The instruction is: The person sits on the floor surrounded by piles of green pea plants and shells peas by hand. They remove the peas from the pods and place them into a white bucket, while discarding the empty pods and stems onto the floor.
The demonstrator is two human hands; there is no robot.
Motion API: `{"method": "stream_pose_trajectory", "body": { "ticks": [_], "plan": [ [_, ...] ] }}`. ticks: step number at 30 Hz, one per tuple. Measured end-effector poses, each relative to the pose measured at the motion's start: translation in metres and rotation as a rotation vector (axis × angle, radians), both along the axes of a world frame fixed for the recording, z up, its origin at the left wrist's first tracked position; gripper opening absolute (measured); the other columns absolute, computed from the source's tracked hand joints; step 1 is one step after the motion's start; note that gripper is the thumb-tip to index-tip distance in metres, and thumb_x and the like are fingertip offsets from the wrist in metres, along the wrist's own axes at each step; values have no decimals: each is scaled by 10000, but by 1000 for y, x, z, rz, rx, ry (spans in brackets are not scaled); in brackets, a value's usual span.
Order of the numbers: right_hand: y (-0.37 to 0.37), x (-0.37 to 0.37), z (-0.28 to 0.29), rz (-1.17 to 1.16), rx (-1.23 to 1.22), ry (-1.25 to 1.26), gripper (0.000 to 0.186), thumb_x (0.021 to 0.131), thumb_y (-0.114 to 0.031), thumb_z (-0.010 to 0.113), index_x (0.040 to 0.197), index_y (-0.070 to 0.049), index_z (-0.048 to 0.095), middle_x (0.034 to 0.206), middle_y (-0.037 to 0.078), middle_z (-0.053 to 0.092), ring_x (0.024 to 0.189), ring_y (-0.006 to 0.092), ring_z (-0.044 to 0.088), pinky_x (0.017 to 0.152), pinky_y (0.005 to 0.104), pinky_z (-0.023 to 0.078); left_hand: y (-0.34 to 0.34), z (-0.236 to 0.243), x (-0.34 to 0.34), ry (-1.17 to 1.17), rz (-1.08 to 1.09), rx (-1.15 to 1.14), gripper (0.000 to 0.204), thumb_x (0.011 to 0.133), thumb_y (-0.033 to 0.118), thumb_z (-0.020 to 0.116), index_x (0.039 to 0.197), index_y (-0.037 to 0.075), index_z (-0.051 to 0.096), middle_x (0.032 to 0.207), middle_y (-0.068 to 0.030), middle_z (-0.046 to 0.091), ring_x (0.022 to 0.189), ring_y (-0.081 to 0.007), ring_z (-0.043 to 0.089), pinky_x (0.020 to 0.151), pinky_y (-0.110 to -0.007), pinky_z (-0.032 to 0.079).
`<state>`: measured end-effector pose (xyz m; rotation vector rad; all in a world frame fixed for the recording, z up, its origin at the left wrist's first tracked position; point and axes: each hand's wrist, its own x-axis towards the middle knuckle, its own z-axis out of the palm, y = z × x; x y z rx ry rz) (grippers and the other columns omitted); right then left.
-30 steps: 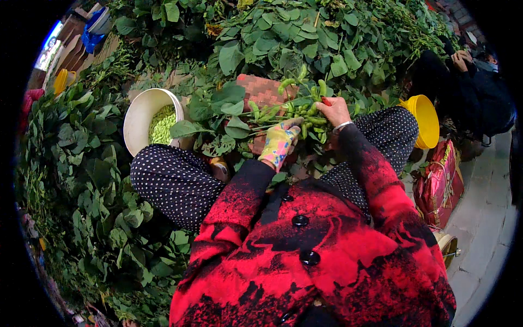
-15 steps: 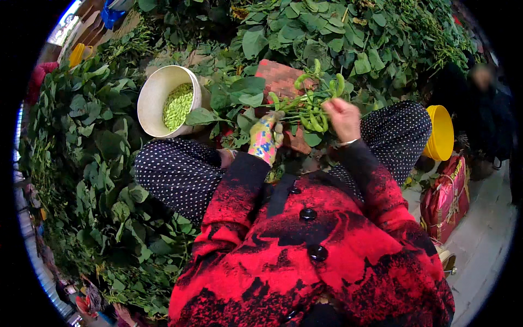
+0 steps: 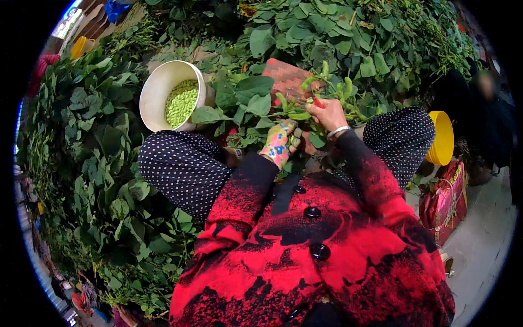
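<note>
My left hand, in a pale glove with pink, blue and yellow patterns, is closed around the stems of a leafy bean plant. My bare right hand, with a light bracelet at its wrist, is closed just above it, its fingertips pinching at a green bean pod. A small bright red thing shows at the right fingers; its kind is unclear. More plump pods hang on the stems beside the right hand. Left of the plant, a white bucket tilts toward me, holding shelled green beans.
Heaps of leafy stalks lie at the left and far side. A reddish woven mat lies behind the plant. At right are a yellow bucket, a red bundle and a person in dark clothes. My dotted trouser knees flank my hands.
My right hand has moved left toward my gloved left hand, and the small red thing now shows at its fingers. The whole view has shifted slightly.
</note>
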<state>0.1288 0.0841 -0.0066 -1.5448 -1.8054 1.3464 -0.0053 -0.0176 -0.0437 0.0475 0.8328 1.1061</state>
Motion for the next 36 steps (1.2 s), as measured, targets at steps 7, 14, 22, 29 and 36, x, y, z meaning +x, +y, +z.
{"method": "stream_pose_trajectory", "body": {
  "ticks": [7,14,22,29,36],
  "plan": [
    [-31,9,-5,-17,-78,152,249,722,-199,591,571,-8,542,483,10,507,462,70,456,442,241,354,-3,22,1,144,38,27,254,882,300,423,1025,110,512,654,41,473,511,-74,415,420,-201,318],
    [-47,73,-5,-246,188,87,191,759,-152,602,868,2,576,696,37,574,609,105,530,548,241,426,-5,14,2,283,35,-93,202,863,235,436,937,100,567,585,39,453,438,-69,375,375,-191,267],
    [-14,65,-13,-32,213,-471,612,659,-174,667,1222,-171,426,914,175,600,831,349,570,700,382,459,2,13,-1,329,75,-150,202,855,276,481,891,115,599,561,42,453,414,-64,372,356,-191,277],
    [20,100,-15,16,355,-678,404,652,-287,655,1024,-186,537,830,133,615,793,349,571,679,442,449,4,35,3,430,16,-171,234,856,298,471,944,112,583,533,61,429,382,-54,353,326,-206,238],
    [55,254,72,-40,378,-935,378,600,-307,669,946,-171,604,854,131,604,806,315,568,686,406,452,14,48,-11,271,43,32,174,832,219,500,920,89,578,595,25,493,402,-88,408,348,-208,328]
  ]
}}
